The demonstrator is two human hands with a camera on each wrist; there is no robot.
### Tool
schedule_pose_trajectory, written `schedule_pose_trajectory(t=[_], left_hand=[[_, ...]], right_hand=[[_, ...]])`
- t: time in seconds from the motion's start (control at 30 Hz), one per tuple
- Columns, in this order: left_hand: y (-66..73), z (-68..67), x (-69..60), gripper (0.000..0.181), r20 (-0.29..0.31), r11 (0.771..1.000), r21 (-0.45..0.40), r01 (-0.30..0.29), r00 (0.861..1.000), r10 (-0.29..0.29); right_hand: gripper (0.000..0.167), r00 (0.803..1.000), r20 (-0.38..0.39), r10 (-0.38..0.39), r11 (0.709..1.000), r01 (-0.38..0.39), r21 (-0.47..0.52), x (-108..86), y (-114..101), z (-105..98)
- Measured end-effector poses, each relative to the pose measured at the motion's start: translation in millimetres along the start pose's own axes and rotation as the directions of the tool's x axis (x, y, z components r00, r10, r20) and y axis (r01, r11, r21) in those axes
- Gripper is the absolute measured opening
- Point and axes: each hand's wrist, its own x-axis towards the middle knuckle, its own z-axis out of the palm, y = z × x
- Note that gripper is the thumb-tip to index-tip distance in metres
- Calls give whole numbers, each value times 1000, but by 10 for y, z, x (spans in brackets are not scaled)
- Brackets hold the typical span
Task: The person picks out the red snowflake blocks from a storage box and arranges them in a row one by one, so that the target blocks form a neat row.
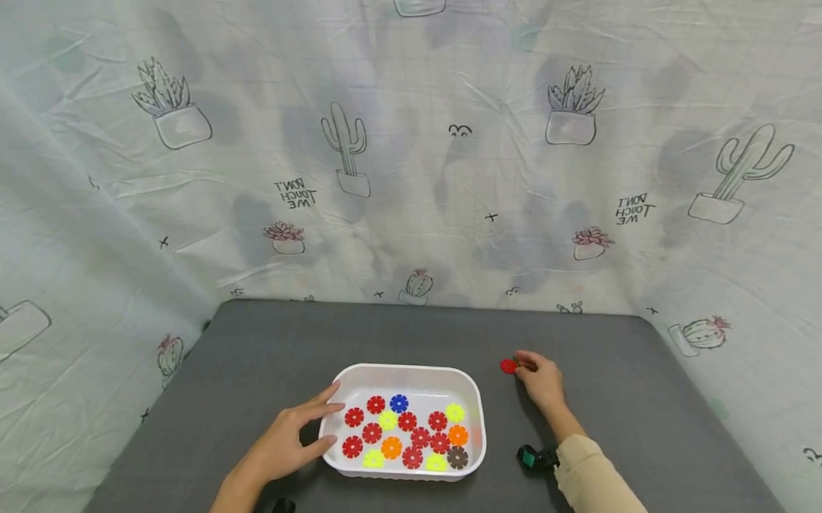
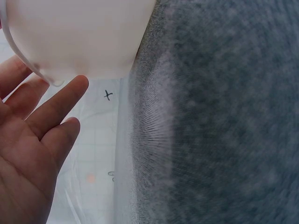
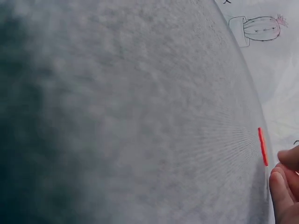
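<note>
A white plastic tray (image 1: 403, 474) stands in the middle of the table, with several slotted flower-shaped discs lying in it. My left hand (image 1: 284, 442) holds its left rim, thumb and fingertips over the edge. In the left wrist view, two fingers of the left hand (image 2: 32, 135) lie along the tray's outer wall (image 2: 84, 37). To the right of the tray, my right hand (image 1: 541, 380) is at a red disc (image 1: 507, 366). The right wrist view shows the red disc (image 3: 263, 146) flat on the tabletop, a small gap from the bent fingertips of the right hand (image 3: 287, 182).
The discs in the tray include a red disc (image 1: 354, 417), a blue disc (image 1: 399, 403), an orange disc (image 1: 391, 447), a yellow disc (image 1: 454, 413) and a dark grey disc (image 1: 457, 457). A grey table (image 1: 584, 345) ends at a patterned cloth backdrop (image 1: 454, 182).
</note>
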Motion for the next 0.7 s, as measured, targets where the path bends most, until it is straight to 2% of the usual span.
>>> schedule_pose_trajectory(t=[0.17,0.37,0.5,0.7], left_hand=[[-8,14,2,44,-11,1000,15,-17,1000,17],[-10,19,2,44,-15,1000,17,-22,1000,22],[-3,20,-2,44,-9,1000,7,-10,1000,10],[-8,29,-10,45,-7,1000,14,2,1000,-2]], right_hand=[[37,1000,15,-22,996,20,86,-77,-93,4],[40,997,28,-73,976,66,210,-233,-290,61],[40,994,29,-109,949,95,300,-369,-429,108],[42,988,44,-151,894,118,432,-598,-624,173]])
